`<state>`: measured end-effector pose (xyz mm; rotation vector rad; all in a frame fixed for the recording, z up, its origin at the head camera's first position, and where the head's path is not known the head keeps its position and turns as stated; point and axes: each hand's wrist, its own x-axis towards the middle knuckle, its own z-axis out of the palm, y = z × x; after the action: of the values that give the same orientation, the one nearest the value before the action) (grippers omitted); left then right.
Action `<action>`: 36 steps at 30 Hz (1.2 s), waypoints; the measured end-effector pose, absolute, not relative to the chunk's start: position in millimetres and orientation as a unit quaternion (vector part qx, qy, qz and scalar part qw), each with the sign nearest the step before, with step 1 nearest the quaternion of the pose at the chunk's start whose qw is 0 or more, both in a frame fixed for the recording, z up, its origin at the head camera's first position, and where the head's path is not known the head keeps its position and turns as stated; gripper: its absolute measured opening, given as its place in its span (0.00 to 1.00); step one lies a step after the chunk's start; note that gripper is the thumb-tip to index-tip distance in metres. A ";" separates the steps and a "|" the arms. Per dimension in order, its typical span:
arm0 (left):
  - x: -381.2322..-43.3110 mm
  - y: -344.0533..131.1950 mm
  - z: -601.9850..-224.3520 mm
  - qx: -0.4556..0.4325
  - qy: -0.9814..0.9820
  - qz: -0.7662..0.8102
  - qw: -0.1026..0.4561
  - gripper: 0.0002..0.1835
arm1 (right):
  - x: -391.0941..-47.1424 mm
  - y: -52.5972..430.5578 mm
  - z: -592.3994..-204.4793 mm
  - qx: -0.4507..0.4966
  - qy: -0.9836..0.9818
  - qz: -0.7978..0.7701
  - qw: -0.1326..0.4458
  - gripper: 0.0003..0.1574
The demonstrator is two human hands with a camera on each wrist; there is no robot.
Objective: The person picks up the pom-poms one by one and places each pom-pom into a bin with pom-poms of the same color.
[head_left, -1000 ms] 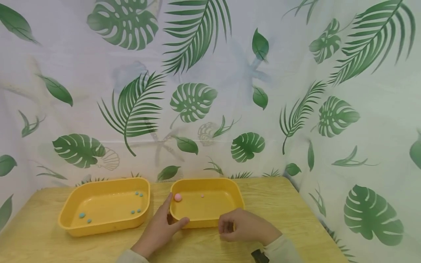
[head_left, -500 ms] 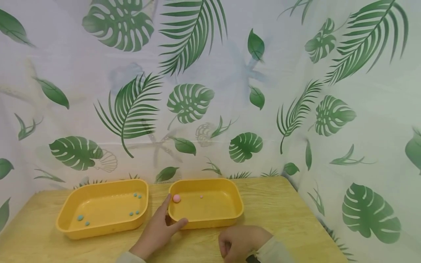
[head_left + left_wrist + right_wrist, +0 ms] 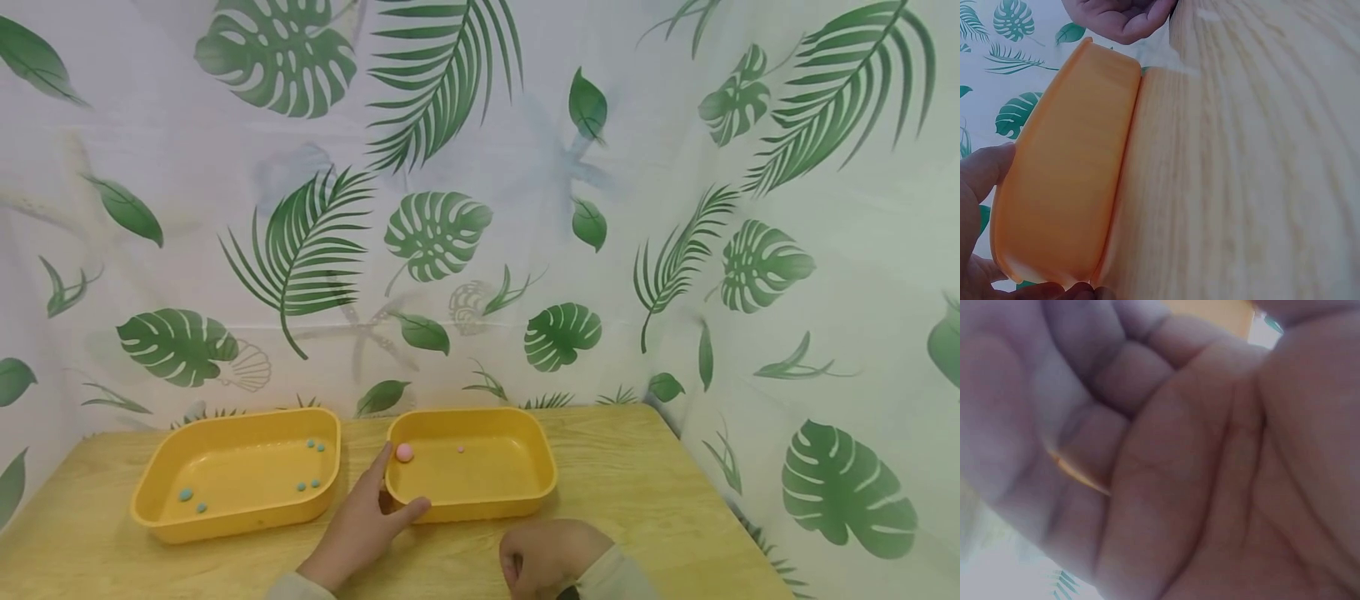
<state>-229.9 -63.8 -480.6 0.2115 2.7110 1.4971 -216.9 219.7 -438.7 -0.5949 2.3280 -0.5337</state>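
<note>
Here, the left hand (image 3: 360,521) grips a smooth, round-cornered yellow tray (image 3: 487,510); the right hand (image 3: 551,552) curls fistlike.

Head view is running fairly bright and flat, slightly hazy; the backdrop (image 3: 525,250) is going lilac at left, greenish at right. Left wrist view is running dimmer, bluish, with glare whitening the table (image 3: 1241,156) near 1 edge. Right wrist view is staying soft: the right hand (image 3: 1166,469) is blurring up close, background at lower left is blowing out.

A screened-off corner, with leaf-print sheeting (image 3: 510,200) behind a wood-grain table (image 3: 630,467).
</note>
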 end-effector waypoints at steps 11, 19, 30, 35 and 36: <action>-231.1 -62.5 -480.2 0.063 0.874 0.481 0.024 0.58 | -221.1 220.6 -438.7 -0.253 0.912 -0.184 0.264 0.12; -231.3 -62.9 -480.0 0.065 0.876 0.477 0.025 0.58 | -223.3 220.5 -439.1 -0.252 0.914 -0.193 0.252 0.12; -232.6 -63.9 -481.2 0.070 0.871 0.485 0.017 0.58 | -228.7 220.7 -442.2 -0.261 0.917 -0.200 0.225 0.13; -235.3 -65.3 -485.2 0.073 0.872 0.484 0.018 0.58 | -228.9 221.1 -444.7 -0.242 0.916 -0.215 0.237 0.13; -235.8 -65.5 -485.3 0.073 0.871 0.485 0.018 0.58 | -229.4 221.1 -444.7 -0.244 0.916 -0.215 0.236 0.13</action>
<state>-235.8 -65.5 -485.3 0.2281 2.7055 1.5059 -229.4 221.1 -444.7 -0.6691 2.5112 -0.5899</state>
